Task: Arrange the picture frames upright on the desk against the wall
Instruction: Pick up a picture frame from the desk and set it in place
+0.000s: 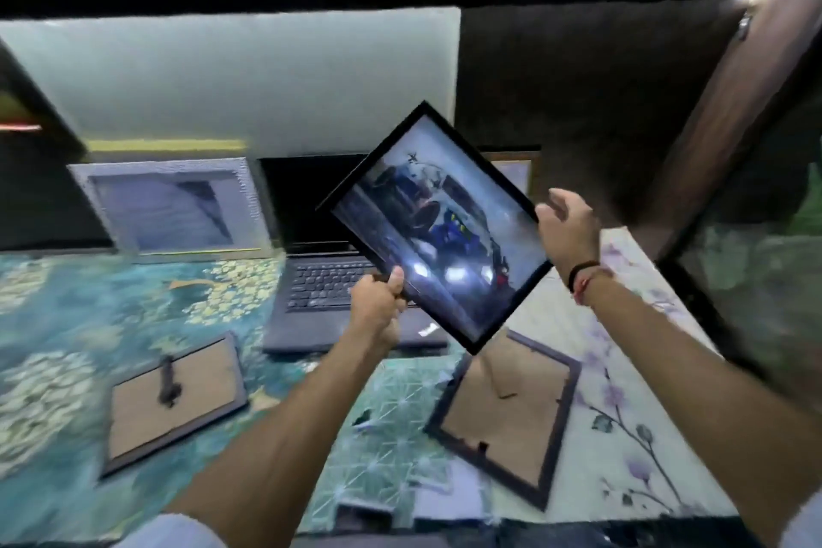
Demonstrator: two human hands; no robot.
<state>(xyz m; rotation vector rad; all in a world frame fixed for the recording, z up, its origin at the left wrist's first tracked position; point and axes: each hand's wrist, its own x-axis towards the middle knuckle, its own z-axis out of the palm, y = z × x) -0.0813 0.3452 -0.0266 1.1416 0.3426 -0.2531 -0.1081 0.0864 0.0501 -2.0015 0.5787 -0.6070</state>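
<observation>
Head view gives me the black picture frame (433, 227) tilted in the air above the laptop (329, 280), my left hand (378, 303) pinching its lower-left edge, my right hand (567, 227) loosely open against its right corner. Two frames (173, 400) (507, 418) lie face down on the desk (89, 303); a white one (173, 209) stands by the wall.

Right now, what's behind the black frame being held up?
Behind the black frame: the open laptop and a brown-edged frame standing against the wall. The frame covers most of both.
</observation>
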